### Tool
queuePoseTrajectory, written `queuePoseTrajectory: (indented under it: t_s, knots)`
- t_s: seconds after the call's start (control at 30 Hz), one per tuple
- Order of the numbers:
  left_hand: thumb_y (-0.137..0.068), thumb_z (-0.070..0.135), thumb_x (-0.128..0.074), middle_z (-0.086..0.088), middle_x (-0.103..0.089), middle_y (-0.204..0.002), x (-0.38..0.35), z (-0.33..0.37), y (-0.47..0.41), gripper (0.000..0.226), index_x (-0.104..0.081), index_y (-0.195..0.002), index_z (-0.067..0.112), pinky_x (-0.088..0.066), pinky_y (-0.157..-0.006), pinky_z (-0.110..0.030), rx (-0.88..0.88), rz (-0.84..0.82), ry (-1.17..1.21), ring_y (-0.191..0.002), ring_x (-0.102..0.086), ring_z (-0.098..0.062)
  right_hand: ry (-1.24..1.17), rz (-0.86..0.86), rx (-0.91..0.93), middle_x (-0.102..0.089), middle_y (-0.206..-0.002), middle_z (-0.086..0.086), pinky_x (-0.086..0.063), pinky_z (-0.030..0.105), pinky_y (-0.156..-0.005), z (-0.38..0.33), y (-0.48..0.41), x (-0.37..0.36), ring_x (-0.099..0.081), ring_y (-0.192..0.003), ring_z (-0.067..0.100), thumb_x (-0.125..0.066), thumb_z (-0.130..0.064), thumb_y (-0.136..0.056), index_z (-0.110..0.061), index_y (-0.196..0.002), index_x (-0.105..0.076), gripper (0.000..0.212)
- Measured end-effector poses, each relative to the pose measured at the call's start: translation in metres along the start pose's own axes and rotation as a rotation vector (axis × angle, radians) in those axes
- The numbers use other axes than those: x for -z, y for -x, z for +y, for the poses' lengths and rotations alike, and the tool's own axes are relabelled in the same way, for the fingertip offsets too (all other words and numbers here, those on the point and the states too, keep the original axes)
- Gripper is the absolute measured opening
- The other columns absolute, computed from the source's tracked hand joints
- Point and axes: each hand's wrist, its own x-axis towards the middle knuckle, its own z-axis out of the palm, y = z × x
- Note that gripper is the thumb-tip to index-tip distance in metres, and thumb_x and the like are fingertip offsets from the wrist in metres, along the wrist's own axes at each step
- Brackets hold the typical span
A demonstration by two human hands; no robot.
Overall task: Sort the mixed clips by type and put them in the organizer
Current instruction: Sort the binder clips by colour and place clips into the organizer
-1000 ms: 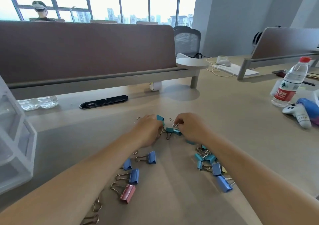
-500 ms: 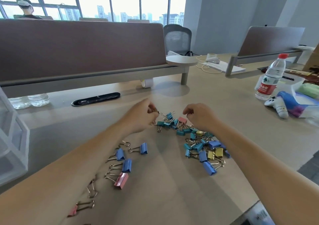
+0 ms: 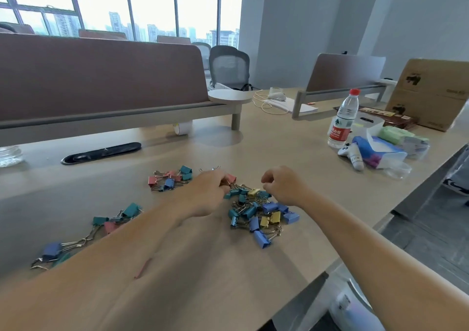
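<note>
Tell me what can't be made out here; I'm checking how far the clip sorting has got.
Head view:
- Left hand: its own back hides the fingertips at the pink clip, so a grip is unclear.
- Clips on the left: partly covered by the left forearm.
- Organizer: out of frame.
- Water bottle: label print too small to read.
</note>
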Motion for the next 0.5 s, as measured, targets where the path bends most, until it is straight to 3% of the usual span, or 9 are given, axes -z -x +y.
queuePoseTrajectory:
  t_s: [0.07, 0.13, 0.33, 0.43, 0.5]
  knots:
    - [-0.103, 0.018, -0.044, -0.004, -0.058, -0.126, -0.002, 0.003, -0.003, 0.032, -0.052, -0.134, 0.016, -0.037, -0.085, -0.023, 0.002, -0.02, -0.043, -0.1, -0.05, -0.013, -0.009, -0.002, -0.016, -0.067, -0.111, 0.004, -0.051, 0.036, -0.089, -0.002, -0.004, -0.004, -0.06, -0.097, 0.02, -0.053, -0.02, -0.094, -0.012, -0.112, -0.067, 0.024]
    - [-0.102, 0.018, -0.043, -0.004, -0.056, -0.129, -0.002, 0.003, -0.004, 0.034, -0.05, -0.136, 0.015, -0.038, -0.088, -0.025, -0.001, -0.038, -0.078, -0.103, -0.049, -0.015, -0.017, -0.03, -0.039, -0.066, -0.109, 0.004, -0.052, 0.038, -0.088, -0.008, -0.009, -0.008, -0.06, -0.095, 0.021, -0.055, -0.023, -0.094, -0.011, -0.111, -0.067, 0.025]
    - [-0.098, 0.033, -0.052, -0.001, -0.061, -0.111, -0.004, -0.003, -0.008, 0.028, -0.059, -0.12, 0.018, -0.048, -0.085, -0.032, -0.019, -0.04, -0.136, -0.095, -0.057, -0.014, 0.063, -0.149, -0.127, -0.068, -0.097, 0.008, -0.057, 0.038, -0.079, -0.019, -0.027, -0.021, -0.065, -0.084, 0.022, -0.061, -0.028, -0.091, -0.01, -0.099, -0.067, 0.021]
    - [-0.1, 0.031, -0.05, 0.0, -0.062, -0.108, -0.003, -0.004, -0.009, 0.023, -0.062, -0.115, 0.018, -0.045, -0.08, -0.028, -0.017, -0.018, -0.116, -0.094, -0.057, -0.014, 0.069, -0.194, -0.123, -0.065, -0.078, 0.005, -0.047, 0.031, -0.059, -0.025, -0.032, -0.02, -0.056, -0.066, 0.019, -0.065, -0.029, -0.089, -0.009, -0.087, -0.068, 0.021]
    - [-0.101, 0.029, -0.049, 0.002, -0.062, -0.109, -0.003, -0.003, -0.008, 0.021, -0.062, -0.113, 0.019, -0.047, -0.083, -0.029, -0.016, -0.019, -0.102, -0.095, -0.058, -0.014, 0.099, -0.219, -0.124, -0.064, -0.079, 0.004, -0.045, 0.03, -0.058, -0.028, -0.036, -0.019, -0.054, -0.066, 0.018, -0.066, -0.029, -0.088, -0.009, -0.091, -0.069, 0.021]
